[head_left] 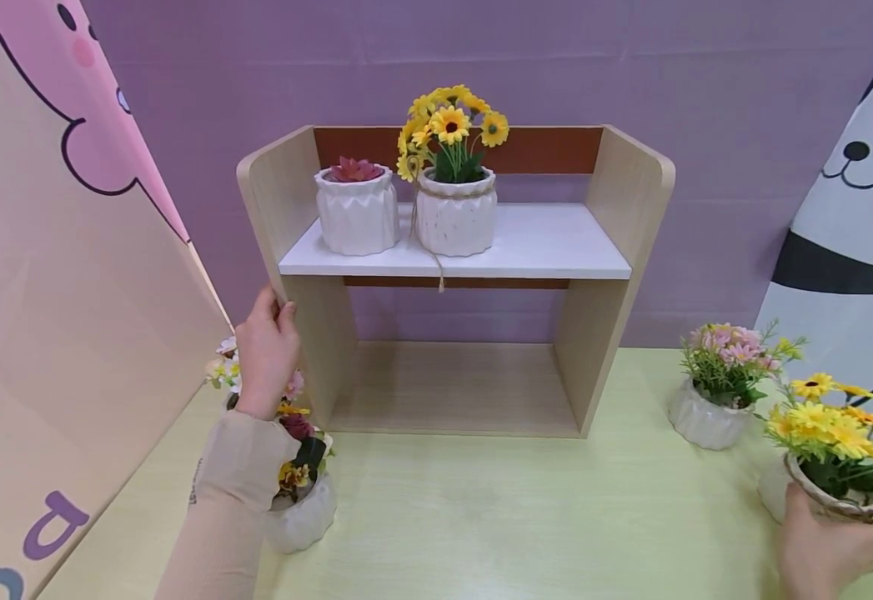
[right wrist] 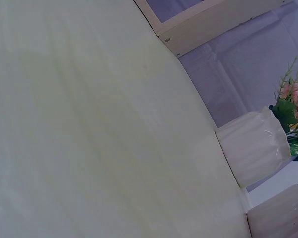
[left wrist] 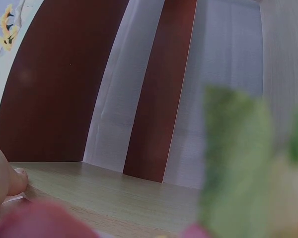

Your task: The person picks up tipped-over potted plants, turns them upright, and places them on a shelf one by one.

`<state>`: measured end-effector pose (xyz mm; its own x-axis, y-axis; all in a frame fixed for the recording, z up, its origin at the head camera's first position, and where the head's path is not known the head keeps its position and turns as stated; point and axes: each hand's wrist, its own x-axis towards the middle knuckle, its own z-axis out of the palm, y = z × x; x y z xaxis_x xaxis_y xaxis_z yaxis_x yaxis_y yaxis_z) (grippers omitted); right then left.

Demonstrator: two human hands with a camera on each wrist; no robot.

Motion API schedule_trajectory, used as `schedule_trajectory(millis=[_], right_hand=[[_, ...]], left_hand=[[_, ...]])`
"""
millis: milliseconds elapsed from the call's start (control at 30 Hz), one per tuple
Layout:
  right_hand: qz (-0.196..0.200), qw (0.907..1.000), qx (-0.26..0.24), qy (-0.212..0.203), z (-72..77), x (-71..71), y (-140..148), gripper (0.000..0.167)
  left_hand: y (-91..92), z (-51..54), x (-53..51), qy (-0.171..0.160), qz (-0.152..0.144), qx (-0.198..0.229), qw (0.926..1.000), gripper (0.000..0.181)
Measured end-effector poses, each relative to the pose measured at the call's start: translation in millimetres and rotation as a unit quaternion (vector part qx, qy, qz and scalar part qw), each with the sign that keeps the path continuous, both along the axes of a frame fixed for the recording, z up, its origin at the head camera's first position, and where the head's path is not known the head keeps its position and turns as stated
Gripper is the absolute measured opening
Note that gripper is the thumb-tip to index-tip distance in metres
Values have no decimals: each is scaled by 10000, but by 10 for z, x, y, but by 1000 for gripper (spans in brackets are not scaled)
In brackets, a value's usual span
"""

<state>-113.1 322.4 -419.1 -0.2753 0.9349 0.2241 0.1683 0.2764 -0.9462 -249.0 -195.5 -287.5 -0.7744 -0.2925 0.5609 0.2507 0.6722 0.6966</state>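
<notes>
My left hand (head_left: pixel 269 358) grips the front edge of the left side panel of a small wooden desk shelf (head_left: pixel 634 187). At the far right, my right hand (head_left: pixel 834 546) holds a white pot of yellow daisies (head_left: pixel 830 437) low on its side, thumb and fingers round it. The pot is at the table; whether it touches cannot be told. On the shelf's white upper board stand a white pot with a red succulent (head_left: pixel 358 215) and a twine-tied pot of yellow sunflowers (head_left: pixel 457 217). In the left wrist view, my fingers show beside the brown back strips (left wrist: pixel 159 94).
Behind the held pot stands a white pot of pink flowers (head_left: pixel 709 417). Left of the shelf, partly hidden by my left arm, are potted mixed flowers (head_left: pixel 303 512). A cartoon-printed panel (head_left: pixel 91 275) borders the left side of the pale green table (head_left: pixel 451 517).
</notes>
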Motion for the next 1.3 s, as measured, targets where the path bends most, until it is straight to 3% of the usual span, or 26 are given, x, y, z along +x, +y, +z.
schedule_trajectory(millis=[200,433,767,1000,1300], right_hand=[[0,9997,-216,-147,-1,-40,45,64],[49,9971,-672,-347,-2,-76,92,74],[164,9911,-1074,-774,27,-128,157,87],[20,9899,-1219,-722,65,-145,163,85],[168,9878,-1216,-958,88,-100,179,86]], left_hand=[[-1,-14,-2,288,143,-250,9992,18],[4,-2,4,138,83,-180,9997,22],[0,-1,6,171,158,-195,9995,20],[0,2,-6,152,61,-157,9997,22],[-9,6,14,118,59,-154,9998,22]])
